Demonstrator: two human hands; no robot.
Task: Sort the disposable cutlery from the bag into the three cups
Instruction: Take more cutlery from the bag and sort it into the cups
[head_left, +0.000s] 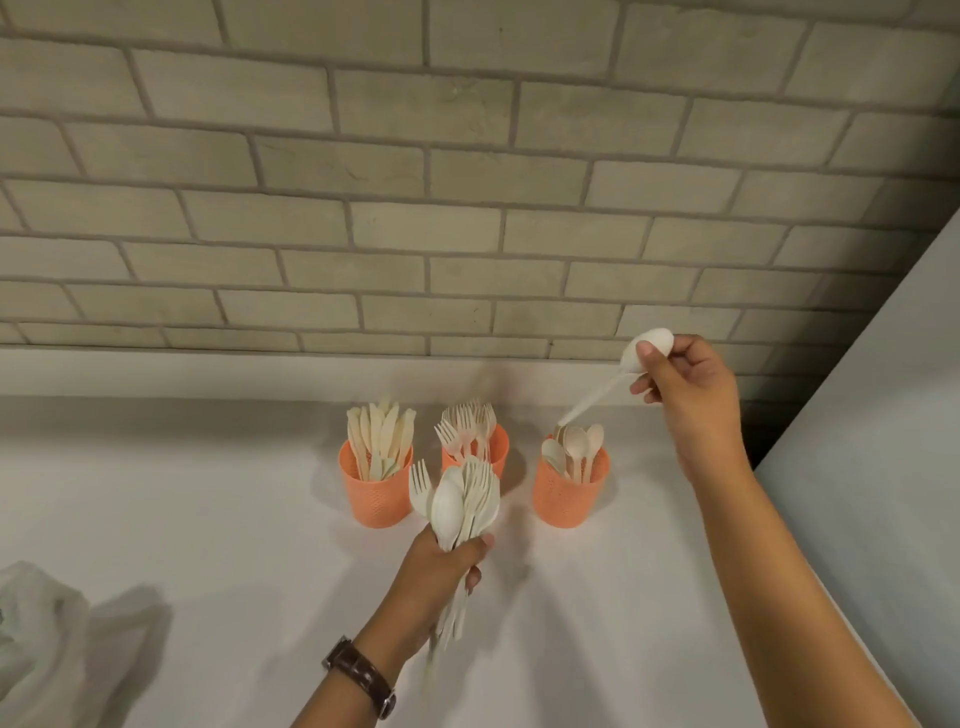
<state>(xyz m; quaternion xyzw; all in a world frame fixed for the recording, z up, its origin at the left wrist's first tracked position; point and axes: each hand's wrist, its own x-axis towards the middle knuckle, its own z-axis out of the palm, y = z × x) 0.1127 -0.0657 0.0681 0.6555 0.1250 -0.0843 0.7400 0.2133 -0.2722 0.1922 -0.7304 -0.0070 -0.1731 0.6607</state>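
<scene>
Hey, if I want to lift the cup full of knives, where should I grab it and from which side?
Probably best to grip the knife cup around its orange wall, low down, coming from its left or front. The knives stick well above the rim, so a grab from above is blocked, and the fork cup stands close on its right.

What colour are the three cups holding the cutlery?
Orange, with a fine textured pattern on the walls. The cups show best in the head view, the only one.
</scene>
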